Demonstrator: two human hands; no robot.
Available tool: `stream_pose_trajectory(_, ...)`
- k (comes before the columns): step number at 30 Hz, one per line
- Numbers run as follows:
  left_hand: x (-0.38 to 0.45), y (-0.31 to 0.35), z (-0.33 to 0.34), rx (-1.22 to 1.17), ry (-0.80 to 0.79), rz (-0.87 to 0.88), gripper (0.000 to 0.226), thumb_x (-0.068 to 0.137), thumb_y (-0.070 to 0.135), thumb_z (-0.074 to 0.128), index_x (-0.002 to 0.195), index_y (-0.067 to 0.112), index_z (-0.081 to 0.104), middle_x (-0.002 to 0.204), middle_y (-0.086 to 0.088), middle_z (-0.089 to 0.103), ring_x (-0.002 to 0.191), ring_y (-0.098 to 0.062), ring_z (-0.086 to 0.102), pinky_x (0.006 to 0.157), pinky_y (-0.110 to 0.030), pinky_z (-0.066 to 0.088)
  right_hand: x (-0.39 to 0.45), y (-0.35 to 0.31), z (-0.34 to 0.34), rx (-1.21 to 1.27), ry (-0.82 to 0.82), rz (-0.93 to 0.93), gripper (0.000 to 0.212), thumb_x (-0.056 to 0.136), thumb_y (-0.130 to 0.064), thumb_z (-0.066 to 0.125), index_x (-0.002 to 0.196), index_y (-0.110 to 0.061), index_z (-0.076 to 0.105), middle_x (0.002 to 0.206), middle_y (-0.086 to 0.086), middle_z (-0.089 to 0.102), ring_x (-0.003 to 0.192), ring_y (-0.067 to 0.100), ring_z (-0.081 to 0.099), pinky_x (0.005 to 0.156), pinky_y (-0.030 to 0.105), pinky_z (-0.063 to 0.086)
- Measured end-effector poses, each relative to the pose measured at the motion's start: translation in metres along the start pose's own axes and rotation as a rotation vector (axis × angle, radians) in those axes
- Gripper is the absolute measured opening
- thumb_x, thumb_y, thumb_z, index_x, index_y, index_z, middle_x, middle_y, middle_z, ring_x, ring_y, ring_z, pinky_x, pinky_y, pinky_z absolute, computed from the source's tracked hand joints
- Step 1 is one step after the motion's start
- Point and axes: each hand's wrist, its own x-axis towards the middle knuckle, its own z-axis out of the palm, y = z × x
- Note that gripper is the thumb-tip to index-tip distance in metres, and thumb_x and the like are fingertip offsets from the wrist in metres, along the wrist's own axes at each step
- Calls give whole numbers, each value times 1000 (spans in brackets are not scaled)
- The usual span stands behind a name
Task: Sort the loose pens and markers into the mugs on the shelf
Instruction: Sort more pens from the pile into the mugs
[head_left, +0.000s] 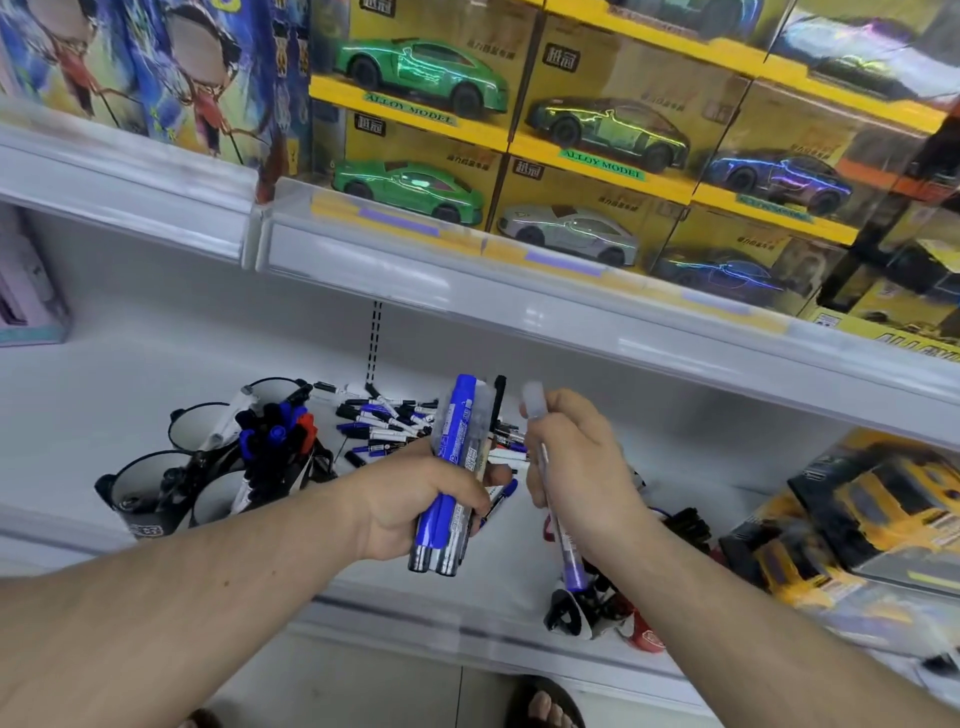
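My left hand (415, 506) grips an upright bundle of thick blue markers (457, 462) above the white shelf. My right hand (576, 462) holds a single slim pen (563, 540), its blue end pointing down and its pale cap sticking up past the fingers. Behind both hands a pile of loose pens and markers (387, 421) lies on the shelf. To the left stand several black-rimmed mugs (150, 488); the middle mug (275, 441) is packed with blue, black and red markers.
A tipped mug (582, 608) with dark pens lies near the shelf's front edge under my right wrist. Boxed yellow toy trucks (852, 525) sit to the right. The upper shelf edge (467, 280) overhangs, carrying boxed toy cars (571, 156). A sandalled foot (545, 706) shows below.
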Motion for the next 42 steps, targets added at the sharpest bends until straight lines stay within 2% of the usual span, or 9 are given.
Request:
stream_pose_trajectory(4,0,2,2,31,6,-3,25,82,-20,51,86,2,60,67,-9,60,52,-18,57,51,-26,50,3,5,6,40,14,-5,22,99,-29,50,85,-12,48,57,-3,43,42,13,38,39,21,33)
stream_pose_trajectory(6,-1,2,6,81,10,1,24,82,-19,52,79,3,61,60,-11,57,49,-17,55,50,-25,48,2,9,13,-5,-27,-64,6,96,-30,57,97,-24,58,56,-9,51,40,7,45,39,20,36)
stream_pose_trajectory(9,-2,2,10,117,7,2,27,83,-17,53,74,6,65,60,-12,55,52,-17,53,55,-27,44,4,15,19,-58,-65,-77,26,90,-29,68,113,-39,61,74,-7,67,59,6,64,50,23,49)
stream_pose_trajectory(15,-6,1,12,102,7,-25,17,89,-6,59,79,8,63,58,-7,57,50,-13,54,57,-29,44,10,14,20,-120,-22,-40,24,87,-26,72,100,-24,52,88,6,67,74,18,66,61,32,56)
stream_pose_trajectory(21,-13,5,12,-6,-50,-5,5,65,15,69,66,15,75,65,-3,66,54,-13,61,58,-28,50,12,16,22,140,93,46,16,91,-8,57,86,-18,46,69,1,47,57,13,46,51,27,39)
stream_pose_trajectory(30,-8,-3,16,168,-44,138,32,80,-15,66,100,11,70,95,-17,73,86,-26,71,76,-35,59,3,19,40,548,284,361,21,95,-23,48,88,-3,51,76,12,52,71,25,53,71,39,46)
stream_pose_trajectory(33,-8,-4,18,244,-11,198,39,75,-22,65,90,14,70,85,-14,72,79,-25,71,71,-35,59,3,19,40,560,220,454,43,99,-44,43,108,-8,64,90,14,64,80,29,63,90,46,54)
stream_pose_trajectory(37,-4,-5,17,291,19,213,43,72,-20,68,106,7,64,95,-20,72,90,-33,71,77,-42,60,0,16,36,562,94,561,67,99,-57,31,121,-5,66,109,16,72,103,33,69,91,51,55)
stream_pose_trajectory(42,-2,-4,14,270,24,189,42,75,-18,69,112,1,61,101,-23,70,85,-30,70,75,-35,60,12,17,16,497,-19,531,72,97,-63,25,115,-9,70,104,16,74,94,29,72,92,41,52)
